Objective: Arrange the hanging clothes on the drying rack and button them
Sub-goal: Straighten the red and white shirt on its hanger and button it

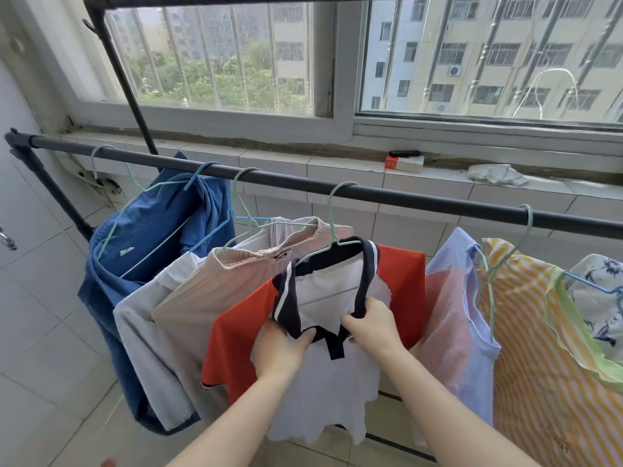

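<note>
In the head view, a white polo shirt with red sleeves and a navy collar is seen hanging on a pale green hanger from the black rack rail, between a striped pinkish garment and a light blue one. The collar's left side is pinched in the grip of the left hand, closed on the fabric; the right side is clasped by the right hand at the placket.
</note>
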`<state>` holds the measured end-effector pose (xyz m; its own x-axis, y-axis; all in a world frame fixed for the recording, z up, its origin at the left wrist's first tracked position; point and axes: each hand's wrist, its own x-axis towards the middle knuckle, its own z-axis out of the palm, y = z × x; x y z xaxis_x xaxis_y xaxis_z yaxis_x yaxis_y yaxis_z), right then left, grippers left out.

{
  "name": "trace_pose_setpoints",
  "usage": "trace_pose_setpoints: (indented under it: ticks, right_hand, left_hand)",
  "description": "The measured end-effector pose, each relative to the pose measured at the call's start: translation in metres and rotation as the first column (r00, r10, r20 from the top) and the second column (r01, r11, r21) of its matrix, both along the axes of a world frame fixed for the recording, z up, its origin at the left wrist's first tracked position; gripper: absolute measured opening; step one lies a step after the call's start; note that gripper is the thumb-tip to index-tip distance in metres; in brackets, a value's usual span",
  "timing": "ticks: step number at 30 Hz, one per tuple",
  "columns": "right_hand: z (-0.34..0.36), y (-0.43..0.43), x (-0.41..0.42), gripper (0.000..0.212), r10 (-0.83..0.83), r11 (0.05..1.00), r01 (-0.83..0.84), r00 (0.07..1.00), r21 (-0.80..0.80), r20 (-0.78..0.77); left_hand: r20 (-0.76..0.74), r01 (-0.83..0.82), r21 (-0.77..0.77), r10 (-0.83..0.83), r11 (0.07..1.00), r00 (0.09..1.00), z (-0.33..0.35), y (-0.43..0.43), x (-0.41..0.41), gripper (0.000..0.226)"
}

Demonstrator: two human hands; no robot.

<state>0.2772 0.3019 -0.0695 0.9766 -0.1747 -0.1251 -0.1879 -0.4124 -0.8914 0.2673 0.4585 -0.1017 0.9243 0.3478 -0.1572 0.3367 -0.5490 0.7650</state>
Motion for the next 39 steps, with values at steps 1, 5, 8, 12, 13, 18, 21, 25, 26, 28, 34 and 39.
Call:
trace_pose_setpoints:
  ticks: [1,5,8,12,13,18,21,25,26,28,34,39]
  right_hand:
    - [0.000,0.001,-0.001,0.007,0.004,1.000,-0.004,1.000,0.011,0.001]
    - [0.000,0.002,-0.005,0.015,-0.014,1.000,0.015,0.998,-0.002,0.067]
    - [0.002,0.008,-0.007,0.021,0.018,0.999,-0.012,0.989,-0.038,0.144]
    - [0.003,0.008,-0.005,0.020,0.124,0.992,-0.125,0.989,0.015,0.076]
    - [0.003,0.005,-0.005,0.022,0.146,0.986,-0.150,0.987,0.068,0.065]
    - [-0.001,0.003,-0.009,0.019,0.089,0.975,-0.099,0.994,0.198,0.055]
    - [-0.002,0.008,-0.009,0.006,-0.023,0.981,0.009,0.997,0.194,0.070]
    - [0.000,0.012,-0.010,0.013,-0.032,0.955,0.009,0.997,0.296,0.073]
    - [0.001,0.012,-0.010,0.018,-0.019,0.939,-0.005,0.998,0.344,0.066]
    - [0.002,0.011,-0.011,0.024,0.006,0.919,-0.029,0.998,0.393,0.061]
    - [0.003,0.010,-0.014,0.017,-0.078,0.958,0.046,0.992,0.283,0.100]
    - [0.009,0.012,-0.016,0.017,-0.084,0.950,0.037,0.987,0.309,0.140]
  left_hand:
    - [-0.027,-0.042,-0.025,0.042,0.999,0.999,-0.001,-0.001,0.002,0.051]
    - [0.037,-0.011,-0.359,0.026,0.933,0.999,0.010,-0.013,0.003,0.011]
    - [0.120,0.104,-0.502,-0.049,0.859,0.992,0.020,-0.023,0.005,0.032]
    - [0.167,0.226,-0.499,-0.163,0.837,0.972,0.023,-0.026,0.008,0.020]
    - [0.151,0.216,-0.509,-0.160,0.833,0.975,0.023,-0.025,0.008,0.014]
    - [0.142,0.180,-0.579,-0.119,0.795,0.983,0.020,-0.019,0.008,0.026]
    - [0.138,0.160,-0.643,-0.091,0.749,0.986,0.021,-0.023,0.006,0.039]
    - [0.166,0.202,-0.651,-0.122,0.732,0.978,0.024,-0.024,0.005,0.036]
    - [0.172,0.214,-0.658,-0.133,0.722,0.976,0.024,-0.024,0.004,0.036]
    - [0.155,0.194,-0.682,-0.121,0.705,0.981,0.024,-0.024,0.005,0.031]
    - [0.145,0.162,-0.676,-0.085,0.719,0.986,0.023,-0.029,0.009,0.018]
    - [0.166,0.155,-0.633,-0.062,0.758,0.984,0.023,-0.029,0.012,0.020]
